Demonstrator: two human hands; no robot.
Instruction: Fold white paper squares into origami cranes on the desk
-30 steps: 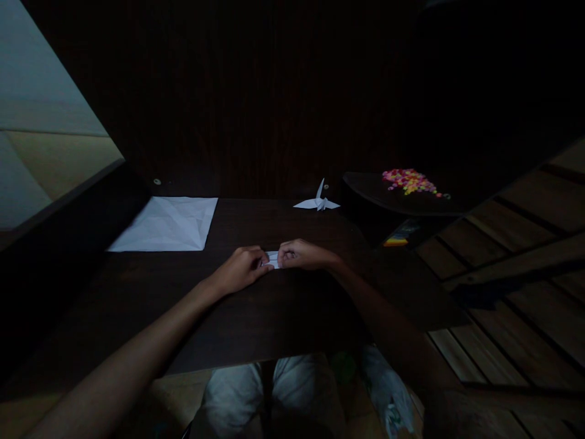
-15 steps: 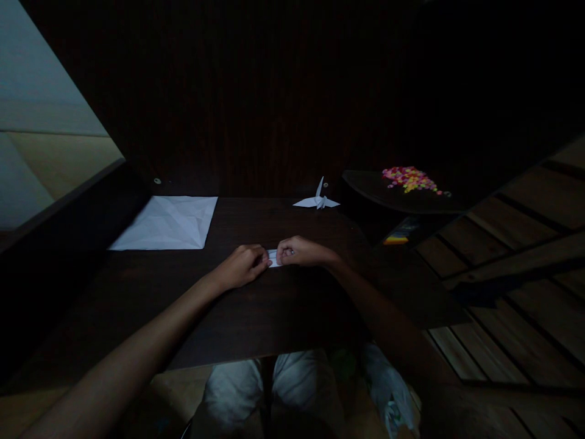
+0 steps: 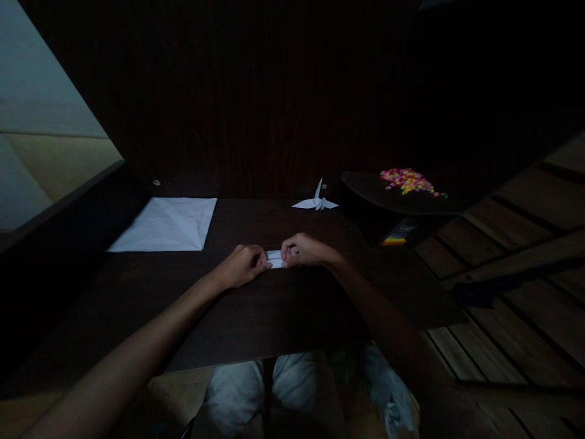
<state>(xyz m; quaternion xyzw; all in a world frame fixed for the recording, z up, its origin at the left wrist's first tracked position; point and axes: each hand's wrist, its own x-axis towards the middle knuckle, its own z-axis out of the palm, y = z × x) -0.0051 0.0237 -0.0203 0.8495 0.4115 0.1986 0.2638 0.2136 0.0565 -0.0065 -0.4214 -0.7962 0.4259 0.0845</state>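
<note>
A small folded white paper (image 3: 275, 259) lies on the dark desk between my hands, a dark line running along its middle. My left hand (image 3: 249, 265) has its fingers curled and pinches the paper's left end. At the other end, the fingers of my right hand (image 3: 299, 250) are bent and closed on the paper. Both ends of the paper are hidden under the fingers. Behind my right hand, near the back panel, stands a white origami crane (image 3: 317, 203) with its wings spread.
A larger creased white sheet (image 3: 169, 224) lies at the back left of the desk (image 3: 219, 332). On the right, a raised rounded shelf (image 3: 365, 186) bears a heap of small pink, red and yellow pieces (image 3: 409, 181). Wooden slats (image 3: 525, 305) lie beyond the desk's right side.
My right hand has shifted slightly right along the paper, so more of the paper's middle shows between my hands. My left hand stays nearly in place.
</note>
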